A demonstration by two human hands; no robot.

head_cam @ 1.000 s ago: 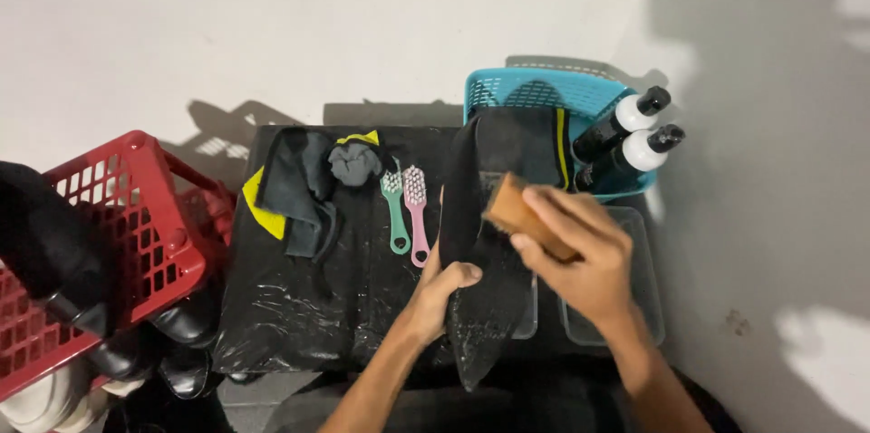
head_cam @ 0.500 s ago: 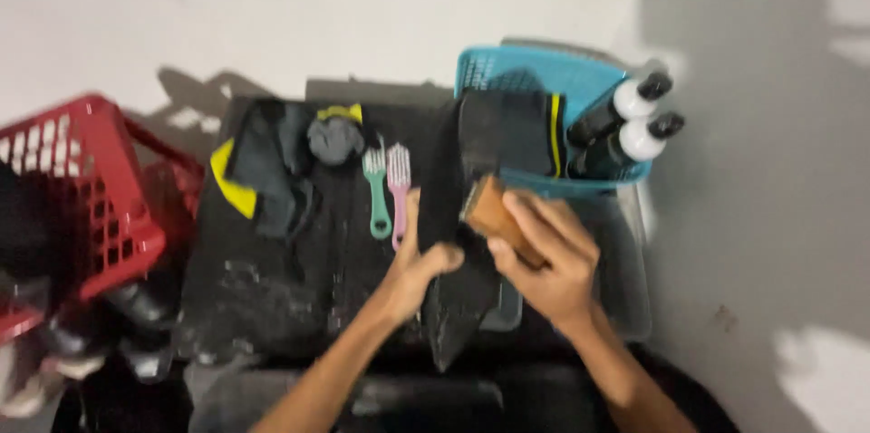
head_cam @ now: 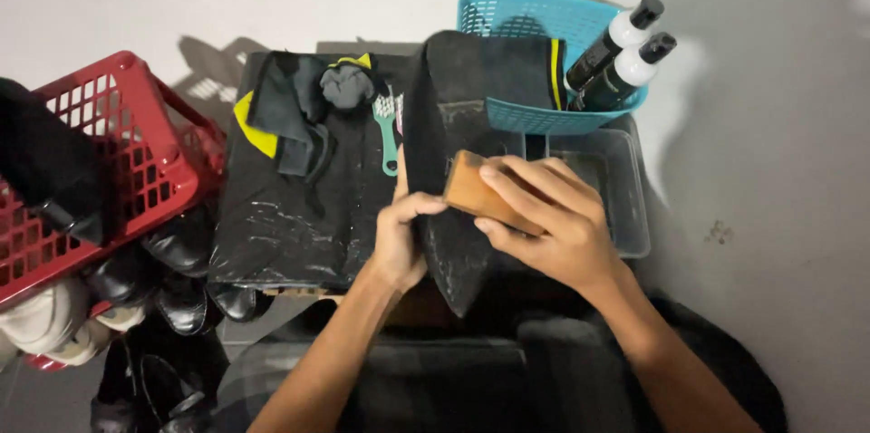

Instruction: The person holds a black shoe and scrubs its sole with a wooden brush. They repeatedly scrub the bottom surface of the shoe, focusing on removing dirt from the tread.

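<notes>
Right hand (head_cam: 553,225) with wooden brush (head_cam: 485,197) moved down black insole (head_cam: 453,170); fingers (head_cam: 526,181) wrapped over brush. Left hand (head_cam: 403,234) fingers pinch insole edge, beside brush.

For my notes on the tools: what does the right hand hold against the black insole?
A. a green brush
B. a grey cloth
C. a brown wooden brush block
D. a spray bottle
C: the right hand grips a brown wooden brush block on the black insole.

A tan wooden brush (head_cam: 480,195) lies on a black insole (head_cam: 453,161). At eleven o'clock, a green brush (head_cam: 388,139); at one o'clock, a turquoise lattice basket (head_cam: 530,21); at nine o'clock, a red one (head_cam: 136,139).
</notes>
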